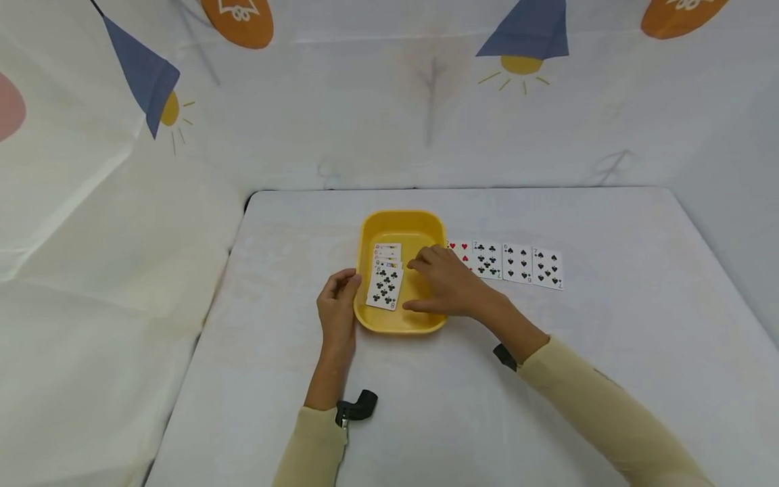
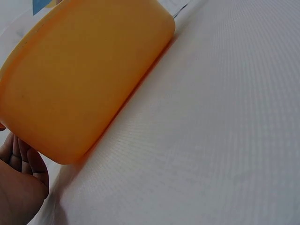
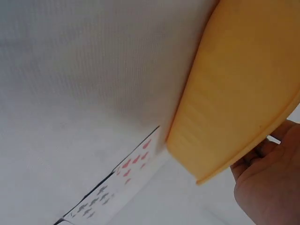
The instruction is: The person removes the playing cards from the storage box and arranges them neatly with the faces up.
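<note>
A yellow tray [image 1: 399, 327] stands on the white table, with a fanned column of playing cards inside; the eight of clubs [image 1: 385, 287] lies on top. My left hand [image 1: 336, 311] grips the tray's left rim, thumb against the edge and fingers curled. Over the tray's right side is my right hand [image 1: 447, 287], thumb and fingers spread apart, with no card visible between them. In the left wrist view the tray wall [image 2: 84, 79] rises beside the left hand [image 2: 23, 183]. The right hand [image 3: 272, 178] appears beyond the rim in the right wrist view.
Right of the tray, a row of face-up cards includes a heart card [image 1: 460, 249], a seven of clubs [image 1: 488, 260], a six of spades [image 1: 517, 264] and a seven of spades [image 1: 548, 268]. The tray and right hand partly cover the heart card. A patterned cloth wall [image 1: 377, 122] stands behind.
</note>
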{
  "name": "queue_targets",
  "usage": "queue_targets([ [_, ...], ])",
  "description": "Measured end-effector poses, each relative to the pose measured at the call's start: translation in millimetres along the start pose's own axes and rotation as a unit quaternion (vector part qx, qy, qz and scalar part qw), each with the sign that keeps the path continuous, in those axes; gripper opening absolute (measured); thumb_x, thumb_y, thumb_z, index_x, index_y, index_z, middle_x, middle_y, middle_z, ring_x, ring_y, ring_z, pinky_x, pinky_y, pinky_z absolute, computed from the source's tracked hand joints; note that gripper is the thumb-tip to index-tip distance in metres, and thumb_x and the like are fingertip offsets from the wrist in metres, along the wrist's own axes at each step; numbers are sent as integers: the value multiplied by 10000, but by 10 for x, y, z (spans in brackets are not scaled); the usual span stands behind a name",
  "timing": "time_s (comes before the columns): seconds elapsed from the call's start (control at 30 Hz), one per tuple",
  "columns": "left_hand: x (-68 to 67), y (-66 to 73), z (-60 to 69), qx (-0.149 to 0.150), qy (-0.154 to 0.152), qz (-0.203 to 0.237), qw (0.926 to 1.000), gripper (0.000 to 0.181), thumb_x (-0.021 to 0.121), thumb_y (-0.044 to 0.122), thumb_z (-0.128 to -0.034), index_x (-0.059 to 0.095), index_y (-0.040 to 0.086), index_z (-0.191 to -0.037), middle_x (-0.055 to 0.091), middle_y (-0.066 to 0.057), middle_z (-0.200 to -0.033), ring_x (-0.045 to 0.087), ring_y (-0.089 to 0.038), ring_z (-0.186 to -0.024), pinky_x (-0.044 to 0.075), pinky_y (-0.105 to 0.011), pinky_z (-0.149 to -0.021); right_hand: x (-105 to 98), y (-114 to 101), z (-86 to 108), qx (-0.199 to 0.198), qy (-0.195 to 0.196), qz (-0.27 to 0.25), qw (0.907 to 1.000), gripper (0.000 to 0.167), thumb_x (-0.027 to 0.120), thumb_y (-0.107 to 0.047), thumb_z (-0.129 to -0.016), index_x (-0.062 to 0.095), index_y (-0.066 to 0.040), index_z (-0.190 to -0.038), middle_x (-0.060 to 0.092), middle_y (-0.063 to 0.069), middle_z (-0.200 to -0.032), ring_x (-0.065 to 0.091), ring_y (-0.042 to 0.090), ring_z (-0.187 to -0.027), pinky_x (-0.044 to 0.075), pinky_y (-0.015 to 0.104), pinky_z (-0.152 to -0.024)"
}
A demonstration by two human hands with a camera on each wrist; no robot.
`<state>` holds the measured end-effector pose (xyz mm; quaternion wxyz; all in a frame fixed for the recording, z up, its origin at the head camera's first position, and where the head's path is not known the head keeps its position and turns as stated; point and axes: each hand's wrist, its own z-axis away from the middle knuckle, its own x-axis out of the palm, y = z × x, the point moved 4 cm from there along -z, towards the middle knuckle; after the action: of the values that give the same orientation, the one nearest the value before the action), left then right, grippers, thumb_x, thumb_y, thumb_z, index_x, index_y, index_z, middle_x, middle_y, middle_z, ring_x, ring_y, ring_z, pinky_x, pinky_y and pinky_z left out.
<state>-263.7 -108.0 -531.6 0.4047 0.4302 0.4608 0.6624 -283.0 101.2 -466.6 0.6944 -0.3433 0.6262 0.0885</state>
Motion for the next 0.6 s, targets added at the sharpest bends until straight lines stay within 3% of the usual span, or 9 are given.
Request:
queue_targets([
  [0.23,10,-7,-8,68,46,52,10000,242,739,184,-911,695,60,-1114,629,-94,-1120,587,-186,-1018,516,-268,-905,104,-58,-87,181,-384,538,9976,773,745,-610,-801,625,-23,-1290,527,96,-1187,430,267,-1116,368,416,-1028],
  [0.6,-1,-12,-11,47,34,103,9999,245,746,187,-906,696,63,-1111,628,-97,-1117,591,-183,-1020,520,-258,-903,197,-147,-231,212,-472,1100,9926,820,713,-683,-784,641,-3,-1238,506,81,-1111,414,253,-1062,357,404,-1037],
])
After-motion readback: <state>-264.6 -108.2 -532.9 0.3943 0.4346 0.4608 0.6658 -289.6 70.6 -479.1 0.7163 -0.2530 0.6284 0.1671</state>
